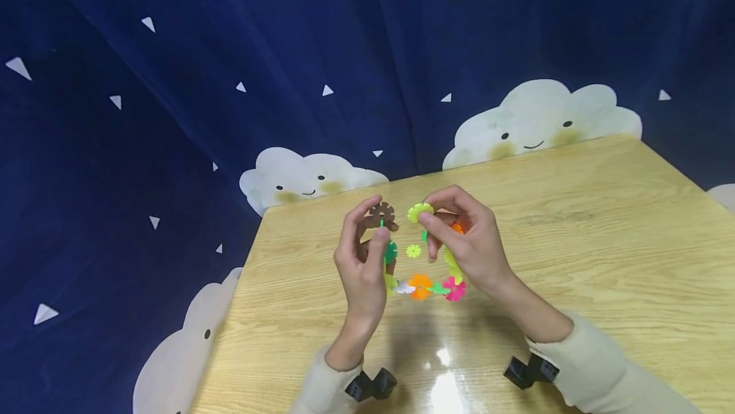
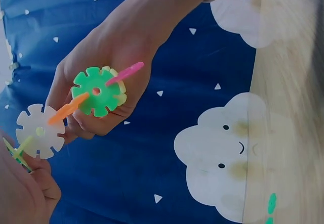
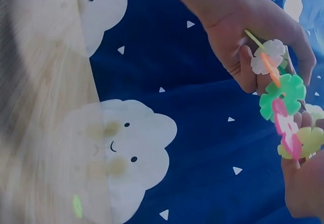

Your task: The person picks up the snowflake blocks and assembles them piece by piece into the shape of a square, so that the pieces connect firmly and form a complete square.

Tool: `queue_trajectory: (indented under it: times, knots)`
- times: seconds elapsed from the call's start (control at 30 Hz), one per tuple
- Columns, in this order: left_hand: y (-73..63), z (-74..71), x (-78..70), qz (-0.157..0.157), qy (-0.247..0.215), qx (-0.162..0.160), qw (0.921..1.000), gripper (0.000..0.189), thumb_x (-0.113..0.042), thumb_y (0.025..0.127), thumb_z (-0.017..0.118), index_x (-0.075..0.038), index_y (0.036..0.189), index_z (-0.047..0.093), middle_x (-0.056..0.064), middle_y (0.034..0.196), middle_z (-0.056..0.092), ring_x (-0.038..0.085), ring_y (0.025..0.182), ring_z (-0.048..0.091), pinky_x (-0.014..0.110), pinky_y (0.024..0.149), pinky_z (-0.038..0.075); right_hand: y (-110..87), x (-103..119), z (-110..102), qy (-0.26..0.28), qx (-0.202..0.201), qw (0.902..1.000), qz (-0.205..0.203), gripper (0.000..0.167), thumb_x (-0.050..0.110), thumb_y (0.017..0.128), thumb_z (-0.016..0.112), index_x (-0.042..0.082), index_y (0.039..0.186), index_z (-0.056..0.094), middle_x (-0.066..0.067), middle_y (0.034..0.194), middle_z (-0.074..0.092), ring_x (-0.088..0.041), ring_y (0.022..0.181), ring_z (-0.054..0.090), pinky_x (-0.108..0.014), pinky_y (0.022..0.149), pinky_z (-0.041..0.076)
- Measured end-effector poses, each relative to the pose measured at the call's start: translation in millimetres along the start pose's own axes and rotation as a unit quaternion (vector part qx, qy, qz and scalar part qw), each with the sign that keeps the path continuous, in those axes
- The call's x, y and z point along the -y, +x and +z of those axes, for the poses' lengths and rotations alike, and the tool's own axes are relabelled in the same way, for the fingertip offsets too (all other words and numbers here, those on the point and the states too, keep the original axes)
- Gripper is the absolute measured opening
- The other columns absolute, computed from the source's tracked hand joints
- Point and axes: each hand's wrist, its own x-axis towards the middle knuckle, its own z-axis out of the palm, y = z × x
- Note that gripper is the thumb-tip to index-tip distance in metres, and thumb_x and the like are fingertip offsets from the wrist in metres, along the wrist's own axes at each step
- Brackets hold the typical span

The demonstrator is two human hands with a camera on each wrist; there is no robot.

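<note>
The left hand (image 1: 364,267) has its thumb and fingers curled round one end of a chain (image 1: 415,291) of notched plastic discs; a brown disc (image 1: 389,213) sits at its index fingertip, and a dark green disc (image 1: 392,252) shows beside its thumb. The right hand (image 1: 473,245) pinches a lime disc (image 1: 421,210) between thumb and index finger, turned toward the left hand but apart from the brown disc; whether it is joined to the chain cannot be told. The chain hangs in a loop between and below the two hands. From the left hand toward the right it runs through a white disc (image 1: 404,288), an orange disc, a light green disc (image 1: 439,288) and a pink disc (image 1: 454,289), then yellow discs (image 1: 452,267) just under the right palm. Another orange part (image 1: 457,228) shows within the right hand's grasp. Between the hands, a small loose disc (image 1: 413,251) lies on the wooden table (image 1: 574,210). Below each hand, a black camera mount (image 1: 531,370) sits at a cream sleeve (image 1: 603,363); beyond both hands hangs a navy curtain (image 1: 321,31) with white clouds and triangles
</note>
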Motion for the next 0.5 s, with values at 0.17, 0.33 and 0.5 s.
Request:
queue_trajectory:
  times: [0.17, 0.33, 0.5]
  knots:
    - [-2.8, 2.2, 0.7, 0.0, -0.001, 0.009, 1.0, 0.032, -0.014, 0.103, 0.058, -0.008, 0.135, 0.064, 0.019, 0.104, 0.069, 0.015, 0.056, 0.06, 0.022, 0.035, 0.035, -2.1, 3.1, 2.7, -0.067, 0.001, 0.9978, 0.002, 0.017, -0.008, 0.094, 0.07, -0.001, 0.109, 0.065, -0.006, 0.085, 0.067, -0.02, 0.044, 0.057, -0.03, 0.041, 0.049]
    - [-4.5, 2.2, 1.0, -0.011, -0.001, 0.009, 0.9999, 0.034, -0.013, 0.103, 0.059, -0.009, 0.136, 0.064, 0.016, 0.104, 0.07, 0.012, 0.046, 0.055, 0.02, 0.037, 0.035, -4.2, 4.2, 4.2, -0.099, -0.002, 0.995, 0.003, 0.018, -0.006, 0.093, 0.072, 0.002, 0.108, 0.067, -0.006, 0.069, 0.064, -0.02, 0.042, 0.056, -0.03, 0.04, 0.049]
    - [-5.7, 2.5, 2.2, -0.025, 0.013, 0.004, 0.9996, 0.034, -0.011, 0.104, 0.06, -0.008, 0.137, 0.066, 0.016, 0.1, 0.072, 0.012, 0.039, 0.047, 0.02, 0.036, 0.033, -4.2, 3.7, 5.4, -0.102, -0.002, 0.9946, -0.018, 0.019, -0.01, 0.091, 0.073, 0.002, 0.106, 0.07, -0.008, 0.075, 0.068, -0.018, 0.042, 0.055, -0.029, 0.038, 0.049]
